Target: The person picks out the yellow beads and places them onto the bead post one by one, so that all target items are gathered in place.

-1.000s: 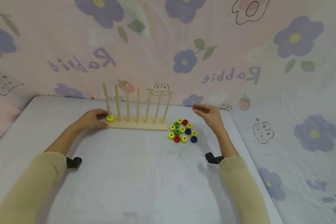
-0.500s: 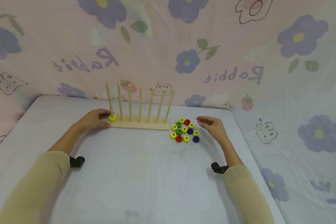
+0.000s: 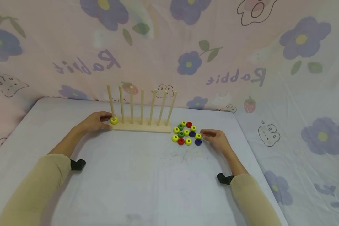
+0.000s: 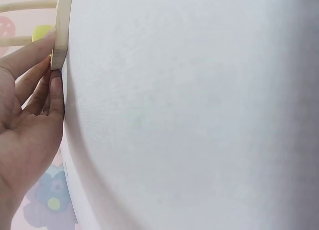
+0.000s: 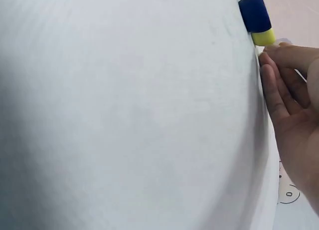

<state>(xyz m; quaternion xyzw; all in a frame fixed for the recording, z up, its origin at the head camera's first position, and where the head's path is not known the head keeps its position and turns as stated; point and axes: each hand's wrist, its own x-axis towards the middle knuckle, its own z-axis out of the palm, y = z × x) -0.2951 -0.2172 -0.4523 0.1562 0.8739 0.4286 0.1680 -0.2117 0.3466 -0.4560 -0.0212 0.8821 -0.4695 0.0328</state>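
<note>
A wooden peg rack (image 3: 141, 127) with a row of upright dowels stands toward the back of the table. One yellow bead (image 3: 114, 120) sits at the foot of its leftmost dowel. My left hand (image 3: 94, 121) grips the left end of the rack's base, thumb on the near side; the left wrist view shows the thumb at the base (image 4: 62, 33). To the right of the rack lies a cluster of yellow, green, red and dark blue beads (image 3: 186, 132). Beside its right edge is my right hand (image 3: 218, 140), fingers extended and holding nothing, close to a yellow bead (image 5: 263, 38); contact is unclear.
A white cloth covers the table (image 3: 141, 182), whose right edge runs just beyond my right arm. Behind it hangs a floral curtain (image 3: 158, 47). Black wrist mounts (image 3: 78, 164) stick out inward from both sleeves.
My right hand has come down toward the table beside the right edge of the bead cluster. The left hand keeps its place at the rack's end. The head view has shifted slightly.
</note>
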